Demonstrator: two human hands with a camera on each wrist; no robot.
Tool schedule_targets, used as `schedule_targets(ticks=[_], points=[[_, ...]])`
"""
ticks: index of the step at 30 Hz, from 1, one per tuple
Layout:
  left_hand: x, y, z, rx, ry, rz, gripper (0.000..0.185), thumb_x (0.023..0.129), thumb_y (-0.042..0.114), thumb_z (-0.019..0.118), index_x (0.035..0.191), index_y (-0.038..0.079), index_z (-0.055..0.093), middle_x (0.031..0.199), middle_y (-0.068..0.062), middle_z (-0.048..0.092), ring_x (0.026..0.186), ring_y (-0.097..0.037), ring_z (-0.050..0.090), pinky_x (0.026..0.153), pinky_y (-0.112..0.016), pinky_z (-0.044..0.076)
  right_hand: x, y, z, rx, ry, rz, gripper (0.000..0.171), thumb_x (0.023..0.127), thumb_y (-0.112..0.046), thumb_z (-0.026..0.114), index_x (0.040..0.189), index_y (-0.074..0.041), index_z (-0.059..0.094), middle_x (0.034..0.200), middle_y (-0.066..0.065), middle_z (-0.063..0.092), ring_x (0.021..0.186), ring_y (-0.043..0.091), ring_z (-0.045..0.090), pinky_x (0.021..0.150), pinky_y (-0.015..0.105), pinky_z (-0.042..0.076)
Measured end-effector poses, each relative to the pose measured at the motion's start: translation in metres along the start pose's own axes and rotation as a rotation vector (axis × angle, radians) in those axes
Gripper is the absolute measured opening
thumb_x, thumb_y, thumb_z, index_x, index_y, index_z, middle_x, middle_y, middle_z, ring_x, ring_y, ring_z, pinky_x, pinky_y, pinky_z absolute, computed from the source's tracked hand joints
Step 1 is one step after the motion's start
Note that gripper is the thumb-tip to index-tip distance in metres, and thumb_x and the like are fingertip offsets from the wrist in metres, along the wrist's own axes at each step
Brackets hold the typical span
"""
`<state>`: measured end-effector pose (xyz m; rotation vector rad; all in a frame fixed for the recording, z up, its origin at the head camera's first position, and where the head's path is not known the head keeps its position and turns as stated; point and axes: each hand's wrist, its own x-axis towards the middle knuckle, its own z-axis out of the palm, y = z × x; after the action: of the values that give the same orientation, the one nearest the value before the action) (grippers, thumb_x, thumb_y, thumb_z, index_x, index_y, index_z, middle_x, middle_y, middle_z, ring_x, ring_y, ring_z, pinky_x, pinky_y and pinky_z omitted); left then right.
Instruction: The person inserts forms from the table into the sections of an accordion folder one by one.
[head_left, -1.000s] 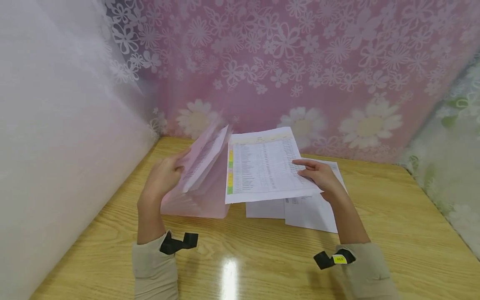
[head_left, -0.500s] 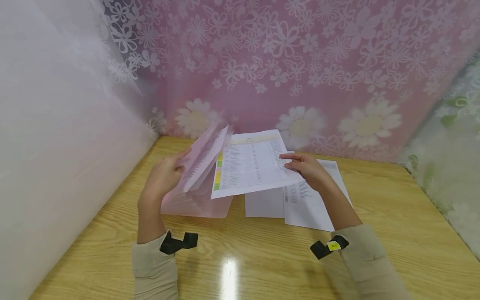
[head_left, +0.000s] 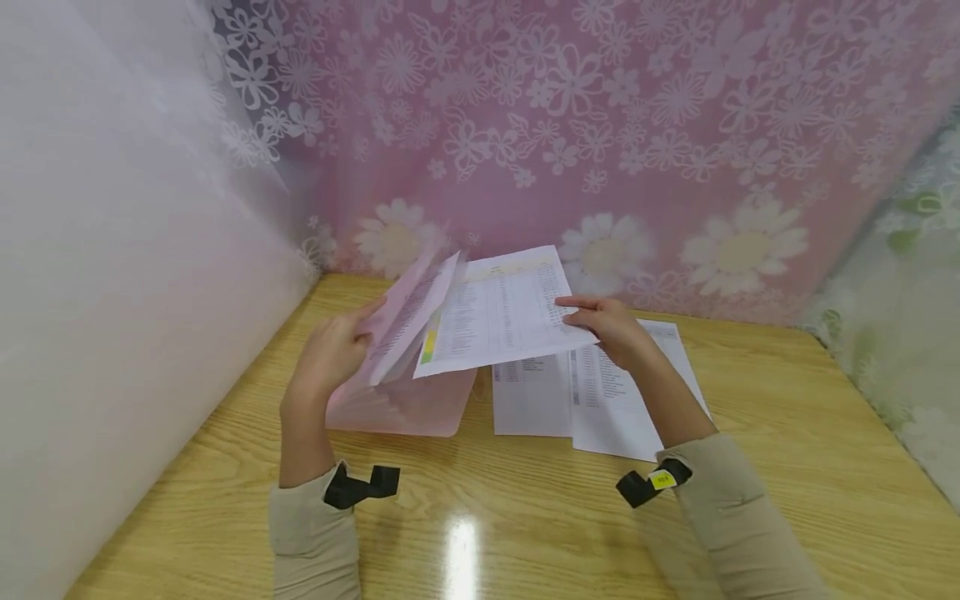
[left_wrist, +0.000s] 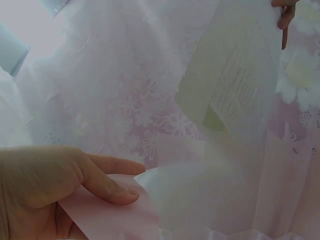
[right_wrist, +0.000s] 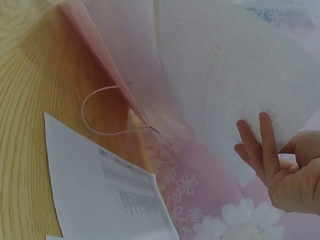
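A pink accordion file folder (head_left: pixel 405 411) stands spread on the table, with paper visible in its pockets. My left hand (head_left: pixel 327 354) pinches the folder's left cover between thumb and fingers, as the left wrist view (left_wrist: pixel 75 185) also shows. In my right hand (head_left: pixel 611 329) is a printed sheet of paper (head_left: pixel 498 312) with a table and a coloured strip, pinched near its right edge. The sheet is tilted, and its left edge reaches in among the folder's pockets. Seen from below in the right wrist view, the right hand (right_wrist: pixel 285 165) has several fingers spread under the sheet.
Two more printed sheets lie on the wooden table (head_left: pixel 420 517), one at the middle (head_left: pixel 531 408) and one overlapping it on the right (head_left: pixel 618 417). A thin elastic loop (right_wrist: pixel 102 132) sticks out from the folder. Flowered cloth (head_left: pixel 525 125) hangs behind the table.
My right hand has moved left with the printed sheet, bringing its left edge in behind the folder's pocket divider. The left hand keeps its grip on the folder cover.
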<state>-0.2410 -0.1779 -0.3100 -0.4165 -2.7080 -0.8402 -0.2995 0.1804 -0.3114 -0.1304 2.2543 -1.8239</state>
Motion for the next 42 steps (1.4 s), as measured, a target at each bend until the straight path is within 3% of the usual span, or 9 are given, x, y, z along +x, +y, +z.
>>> schedule_targets(ticks=[10, 14, 17, 18, 21, 25, 30, 35, 42], points=[[0.001, 0.001, 0.001, 0.013, -0.015, -0.020, 0.055, 0.085, -0.007, 0.044, 0.137, 0.010, 0.045, 0.060, -0.005, 0.035, 0.047, -0.013, 0.021, 0.048, -0.031, 0.026, -0.001, 0.004, 0.003, 0.020, -0.008, -0.034, 0.044, 0.093, -0.005, 0.050, 0.134, 0.005, 0.042, 0.127, 0.024, 0.044, 0.081, 0.012, 0.060, 0.070, 0.024, 0.048], [0.000, 0.002, 0.001, 0.003, -0.014, -0.026, 0.054, 0.086, -0.006, 0.044, 0.138, 0.011, 0.045, 0.060, -0.006, 0.037, 0.047, -0.013, 0.021, 0.048, -0.031, 0.027, -0.002, 0.003, 0.013, 0.005, 0.023, -0.056, 0.043, 0.092, -0.005, 0.051, 0.133, 0.004, 0.045, 0.099, 0.014, 0.056, 0.071, 0.008, 0.055, 0.064, 0.019, 0.045], [0.000, 0.002, 0.001, 0.007, -0.008, -0.023, 0.054, 0.085, -0.006, 0.044, 0.137, 0.010, 0.045, 0.060, -0.007, 0.038, 0.048, -0.014, 0.022, 0.049, -0.032, 0.027, -0.002, 0.003, 0.023, 0.013, 0.049, -0.059, 0.042, 0.091, -0.004, 0.052, 0.132, 0.004, 0.046, 0.090, 0.006, 0.056, 0.069, 0.007, 0.056, 0.064, 0.019, 0.046], [0.000, 0.002, 0.001, 0.010, -0.006, -0.021, 0.054, 0.085, -0.006, 0.044, 0.137, 0.010, 0.045, 0.060, -0.007, 0.038, 0.048, -0.014, 0.022, 0.048, -0.032, 0.027, -0.002, 0.002, 0.026, 0.020, 0.055, -0.056, 0.042, 0.091, -0.004, 0.053, 0.132, 0.003, 0.046, 0.092, 0.009, 0.058, 0.068, 0.008, 0.056, 0.063, 0.019, 0.045], [0.000, 0.002, 0.001, 0.015, -0.004, -0.018, 0.054, 0.085, -0.006, 0.045, 0.137, 0.010, 0.045, 0.059, -0.006, 0.037, 0.048, -0.014, 0.022, 0.048, -0.032, 0.027, -0.003, 0.001, 0.035, 0.031, 0.058, -0.054, 0.043, 0.091, -0.003, 0.052, 0.133, 0.003, 0.045, 0.116, 0.017, 0.055, 0.076, 0.010, 0.058, 0.067, 0.021, 0.047], [0.000, 0.001, 0.002, 0.012, -0.013, -0.027, 0.054, 0.086, -0.005, 0.044, 0.138, 0.011, 0.045, 0.060, -0.008, 0.039, 0.047, -0.013, 0.022, 0.048, -0.032, 0.027, -0.006, 0.001, 0.047, 0.024, 0.039, -0.048, 0.045, 0.091, -0.004, 0.053, 0.135, 0.001, 0.043, 0.125, 0.021, 0.050, 0.086, 0.015, 0.058, 0.073, 0.025, 0.048], [0.001, 0.001, 0.003, 0.011, -0.014, -0.038, 0.055, 0.086, -0.005, 0.044, 0.138, 0.012, 0.044, 0.069, -0.016, 0.049, 0.050, -0.015, 0.023, 0.051, -0.033, 0.029, -0.008, 0.001, 0.062, 0.053, 0.005, -0.047, 0.049, 0.091, -0.002, 0.053, 0.138, 0.000, 0.039, 0.131, 0.019, 0.046, 0.104, 0.026, 0.054, 0.084, 0.035, 0.045], [0.001, 0.001, 0.003, 0.004, -0.013, -0.036, 0.055, 0.086, -0.006, 0.045, 0.138, 0.012, 0.044, 0.079, -0.020, 0.055, 0.050, -0.015, 0.023, 0.051, -0.032, 0.028, -0.008, 0.000, 0.076, 0.106, -0.009, -0.043, 0.053, 0.089, 0.001, 0.053, 0.140, 0.000, 0.035, 0.132, 0.018, 0.045, 0.109, 0.029, 0.052, 0.087, 0.038, 0.043], [0.001, 0.000, 0.003, -0.005, -0.012, -0.024, 0.055, 0.086, -0.007, 0.045, 0.138, 0.011, 0.044, 0.069, -0.016, 0.048, 0.049, -0.014, 0.021, 0.050, -0.032, 0.026, -0.003, 0.000, 0.094, 0.150, -0.053, -0.063, 0.058, 0.088, 0.003, 0.053, 0.141, 0.001, 0.030, 0.135, 0.019, 0.041, 0.112, 0.031, 0.050, 0.087, 0.038, 0.044]])
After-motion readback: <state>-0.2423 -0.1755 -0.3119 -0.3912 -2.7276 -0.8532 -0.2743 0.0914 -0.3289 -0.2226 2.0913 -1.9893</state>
